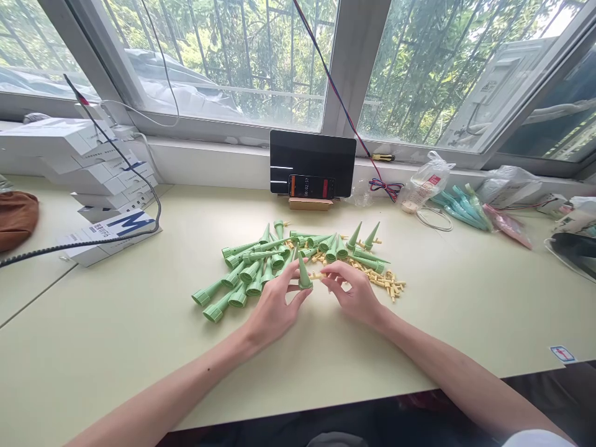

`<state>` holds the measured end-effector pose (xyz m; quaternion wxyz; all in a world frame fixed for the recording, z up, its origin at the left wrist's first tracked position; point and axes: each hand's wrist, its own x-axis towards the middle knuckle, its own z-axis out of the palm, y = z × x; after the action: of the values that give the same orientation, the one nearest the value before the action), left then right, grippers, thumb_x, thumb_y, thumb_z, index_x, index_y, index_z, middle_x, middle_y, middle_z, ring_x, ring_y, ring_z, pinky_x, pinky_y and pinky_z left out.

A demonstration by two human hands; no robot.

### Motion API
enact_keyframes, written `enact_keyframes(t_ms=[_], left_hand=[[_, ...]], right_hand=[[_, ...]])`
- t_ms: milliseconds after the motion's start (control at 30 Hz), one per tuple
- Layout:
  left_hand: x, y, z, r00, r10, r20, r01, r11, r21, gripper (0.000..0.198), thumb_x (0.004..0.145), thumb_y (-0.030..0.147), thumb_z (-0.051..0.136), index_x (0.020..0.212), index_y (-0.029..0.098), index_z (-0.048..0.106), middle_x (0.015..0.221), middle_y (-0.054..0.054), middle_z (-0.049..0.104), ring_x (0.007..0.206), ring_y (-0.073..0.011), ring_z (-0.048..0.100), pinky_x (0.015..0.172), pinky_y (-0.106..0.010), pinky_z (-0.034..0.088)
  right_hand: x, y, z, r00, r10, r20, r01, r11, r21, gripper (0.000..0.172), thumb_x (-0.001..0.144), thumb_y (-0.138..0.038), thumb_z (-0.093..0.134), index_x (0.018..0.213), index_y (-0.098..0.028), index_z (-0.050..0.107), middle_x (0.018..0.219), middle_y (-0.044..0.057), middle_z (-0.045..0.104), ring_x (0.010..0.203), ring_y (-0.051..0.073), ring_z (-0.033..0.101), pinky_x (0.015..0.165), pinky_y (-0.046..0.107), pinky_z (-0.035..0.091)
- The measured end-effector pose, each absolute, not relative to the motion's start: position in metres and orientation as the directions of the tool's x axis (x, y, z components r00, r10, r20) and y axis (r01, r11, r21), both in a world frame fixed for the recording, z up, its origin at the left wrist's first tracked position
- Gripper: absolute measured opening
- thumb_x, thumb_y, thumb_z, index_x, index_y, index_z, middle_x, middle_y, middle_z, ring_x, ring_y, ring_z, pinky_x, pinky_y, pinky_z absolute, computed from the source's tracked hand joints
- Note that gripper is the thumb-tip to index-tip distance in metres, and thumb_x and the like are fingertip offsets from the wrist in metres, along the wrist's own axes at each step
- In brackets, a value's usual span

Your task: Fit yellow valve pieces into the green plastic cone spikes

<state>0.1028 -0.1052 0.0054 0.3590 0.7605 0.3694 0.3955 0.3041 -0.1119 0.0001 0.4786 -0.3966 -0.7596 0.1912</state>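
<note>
Between the thumb and fingers of my left hand (279,299) is a green plastic plant-watering spike (304,274), its point upward. My right hand (354,292) pinches a small yellow plastic valve (318,275), which meets the side of the spike near its base. Whether the valve is seated in the spike I cannot tell. Just beyond both hands lies a pile of green spikes (251,270), mostly to the left. Several small yellow valves (388,282) are heaped behind and to the right of my right hand.
A dark tablet (313,158) leans at the window, with a phone (311,187) showing a timer in front. White boxes (114,167) are stacked at left, and a black cable (156,205) crosses there. Plastic bags (426,183) and blue-green packets (459,208) lie at back right.
</note>
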Motion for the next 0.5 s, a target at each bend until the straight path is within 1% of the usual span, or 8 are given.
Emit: enact_keyframes(t_ms=[133, 267, 433, 500], left_hand=[[0.1028, -0.1042, 0.0046, 0.410, 0.843, 0.349, 0.276, -0.479, 0.833, 0.045, 0.093, 0.022, 0.056, 0.136, 0.027, 0.045, 0.114, -0.003, 0.067, 0.103, -0.0175, 0.067, 0.096, -0.039, 0.059], [0.1024, -0.1048, 0.0058, 0.415, 0.832, 0.368, 0.263, -0.497, 0.827, 0.039, 0.094, 0.021, 0.054, 0.132, 0.027, 0.050, 0.121, -0.004, 0.064, 0.107, -0.0184, 0.064, 0.096, -0.041, 0.059], [0.1025, -0.1060, 0.0087, 0.403, 0.845, 0.352, 0.268, -0.477, 0.837, 0.039, 0.093, 0.022, 0.054, 0.131, 0.025, 0.050, 0.117, -0.004, 0.065, 0.104, -0.0181, 0.065, 0.095, -0.041, 0.059], [0.1027, -0.1060, 0.0089, 0.400, 0.845, 0.355, 0.271, -0.480, 0.834, 0.034, 0.093, 0.023, 0.054, 0.127, 0.025, 0.053, 0.115, -0.004, 0.065, 0.105, -0.0184, 0.064, 0.094, -0.041, 0.059]], right_hand=[[0.3045, -0.1116, -0.0004, -0.238, 0.794, 0.560, 0.415, 0.604, -0.680, 0.011, 0.096, -0.025, 0.056, 0.103, -0.022, 0.063, 0.089, 0.004, 0.068, 0.074, 0.015, 0.065, 0.060, 0.025, 0.054], [0.3048, -0.1113, -0.0011, -0.244, 0.802, 0.546, 0.432, 0.594, -0.679, 0.012, 0.096, -0.028, 0.057, 0.103, -0.022, 0.063, 0.091, 0.004, 0.069, 0.073, 0.014, 0.066, 0.059, 0.025, 0.054], [0.3048, -0.1107, -0.0017, -0.251, 0.814, 0.524, 0.439, 0.578, -0.687, 0.012, 0.096, -0.028, 0.056, 0.103, -0.021, 0.063, 0.090, 0.004, 0.069, 0.071, 0.014, 0.066, 0.058, 0.025, 0.054], [0.3048, -0.1105, -0.0015, -0.252, 0.815, 0.521, 0.438, 0.576, -0.690, 0.012, 0.096, -0.029, 0.056, 0.103, -0.021, 0.063, 0.090, 0.005, 0.068, 0.071, 0.015, 0.065, 0.058, 0.026, 0.054]])
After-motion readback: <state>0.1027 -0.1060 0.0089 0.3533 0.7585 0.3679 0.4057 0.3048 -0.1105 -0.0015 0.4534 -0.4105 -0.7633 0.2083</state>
